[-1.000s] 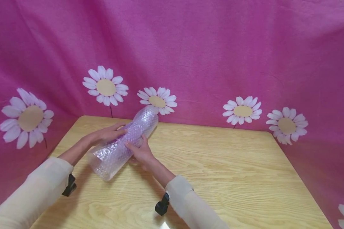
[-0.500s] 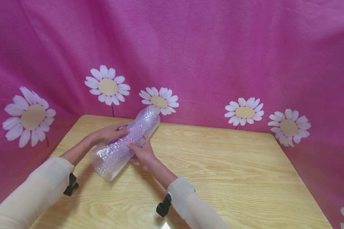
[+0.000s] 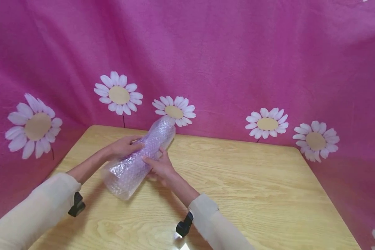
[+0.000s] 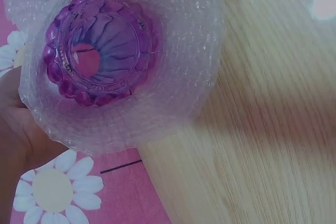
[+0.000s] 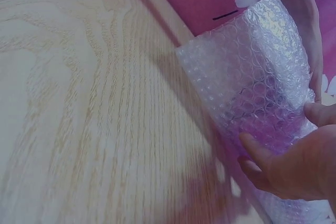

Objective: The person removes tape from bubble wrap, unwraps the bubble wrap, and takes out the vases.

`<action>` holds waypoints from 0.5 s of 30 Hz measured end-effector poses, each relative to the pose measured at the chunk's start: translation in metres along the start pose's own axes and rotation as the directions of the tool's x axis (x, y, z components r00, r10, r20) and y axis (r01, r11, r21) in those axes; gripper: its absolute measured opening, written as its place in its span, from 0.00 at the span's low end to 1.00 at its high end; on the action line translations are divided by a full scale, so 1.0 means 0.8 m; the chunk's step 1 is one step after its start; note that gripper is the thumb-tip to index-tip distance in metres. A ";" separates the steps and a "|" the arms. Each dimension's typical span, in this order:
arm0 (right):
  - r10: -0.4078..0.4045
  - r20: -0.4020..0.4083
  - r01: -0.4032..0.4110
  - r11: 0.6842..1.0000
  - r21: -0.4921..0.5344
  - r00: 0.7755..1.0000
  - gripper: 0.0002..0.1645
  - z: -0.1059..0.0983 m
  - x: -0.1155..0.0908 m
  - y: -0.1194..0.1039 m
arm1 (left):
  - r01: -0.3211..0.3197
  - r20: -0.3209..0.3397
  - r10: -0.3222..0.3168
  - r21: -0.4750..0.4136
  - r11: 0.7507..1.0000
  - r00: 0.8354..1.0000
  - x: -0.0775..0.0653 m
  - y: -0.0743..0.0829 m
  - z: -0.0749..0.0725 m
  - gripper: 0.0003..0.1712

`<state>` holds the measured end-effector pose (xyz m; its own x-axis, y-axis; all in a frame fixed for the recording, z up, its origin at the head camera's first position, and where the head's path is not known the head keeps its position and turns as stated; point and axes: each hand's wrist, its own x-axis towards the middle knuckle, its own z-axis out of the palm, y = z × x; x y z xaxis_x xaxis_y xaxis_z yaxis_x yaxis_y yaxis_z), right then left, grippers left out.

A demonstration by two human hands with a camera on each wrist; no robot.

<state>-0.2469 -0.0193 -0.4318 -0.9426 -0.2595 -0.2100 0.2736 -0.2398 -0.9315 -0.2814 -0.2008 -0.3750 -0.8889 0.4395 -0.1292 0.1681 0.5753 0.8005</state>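
Observation:
A roll of bubble wrap (image 3: 125, 177) is wound round a purple glass piece, likely a vase, whose scalloped round end (image 4: 97, 85) shows inside the open near end of the wrap in the left wrist view. The bundle slants from near left to far right, tilted up above the table. My left hand (image 3: 123, 147) grips its upper left side, thumb and fingers curved over the wrap. On the right side my right hand (image 3: 162, 167) holds it around the middle, its thumb on top and some fingers hidden underneath. The purple shows through the wrap in the right wrist view.
Below lies a light wood-grain table (image 3: 237, 187). Behind it and at both sides hangs a pink cloth (image 3: 218, 62) printed with white daisies. Black wrist cameras (image 3: 184, 225) sit at both sleeves.
The bundle's near end has shifted slightly right and looks rounder, with both hands moving along on it. The whole view has also drifted a little. Both grips stay as they were.

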 end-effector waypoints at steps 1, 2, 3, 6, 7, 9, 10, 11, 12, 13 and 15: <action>0.010 -0.004 -0.010 1.000 -0.002 1.000 0.47 -0.002 -0.001 -0.002 | 0.000 -0.005 0.000 0.004 1.000 1.000 0.001 0.002 0.001 0.33; 0.018 -0.008 -0.018 1.000 -0.010 1.000 0.47 -0.005 -0.003 -0.003 | -0.003 -0.009 0.003 0.007 1.000 1.000 0.002 0.005 0.003 0.33; 0.027 -0.011 -0.027 0.999 -0.021 1.000 0.47 -0.007 -0.004 -0.006 | -0.009 -0.016 0.009 0.015 1.000 1.000 0.002 0.007 0.004 0.33; 0.048 -0.016 -0.049 0.998 -0.040 0.999 0.48 -0.013 -0.008 -0.011 | -0.021 -0.032 0.021 0.018 1.000 0.999 0.001 0.015 0.007 0.32; 0.051 -0.014 -0.051 0.998 -0.048 0.999 0.48 -0.015 -0.009 -0.012 | -0.020 -0.034 0.020 0.014 1.000 0.999 0.000 0.017 0.008 0.32; 0.058 -0.012 -0.059 0.996 -0.061 0.998 0.48 -0.018 -0.010 -0.014 | -0.012 -0.031 0.011 -0.010 1.000 0.999 -0.002 0.019 0.011 0.32; 0.063 -0.013 -0.064 0.996 -0.067 0.998 0.48 -0.020 -0.011 -0.014 | 0.000 -0.030 0.000 -0.024 1.000 1.000 -0.003 0.019 0.012 0.32; 0.067 -0.016 -0.068 0.995 -0.074 0.998 0.48 -0.021 -0.012 -0.014 | 0.012 -0.025 -0.013 -0.044 0.999 1.000 -0.004 0.020 0.014 0.32; 0.070 -0.018 -0.071 0.994 -0.082 0.997 0.48 -0.023 -0.013 -0.014 | 0.023 -0.020 -0.024 -0.060 0.998 1.000 -0.005 0.020 0.015 0.33; 0.073 -0.020 -0.075 0.993 -0.093 0.997 0.48 -0.025 -0.014 -0.014 | 0.034 -0.015 -0.036 -0.077 0.996 0.999 -0.005 0.020 0.017 0.33; 0.082 -0.019 -0.083 0.991 -0.105 0.996 0.49 -0.028 -0.017 -0.015 | 0.051 -0.012 -0.052 -0.096 0.994 0.999 -0.005 0.021 0.020 0.34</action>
<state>-0.2420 0.0081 -0.4247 -0.9207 -0.2600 -0.2910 0.3293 -0.1175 -0.9369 -0.2678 -0.1818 -0.3702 -0.9017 0.4003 -0.1635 0.0810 0.5279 0.8454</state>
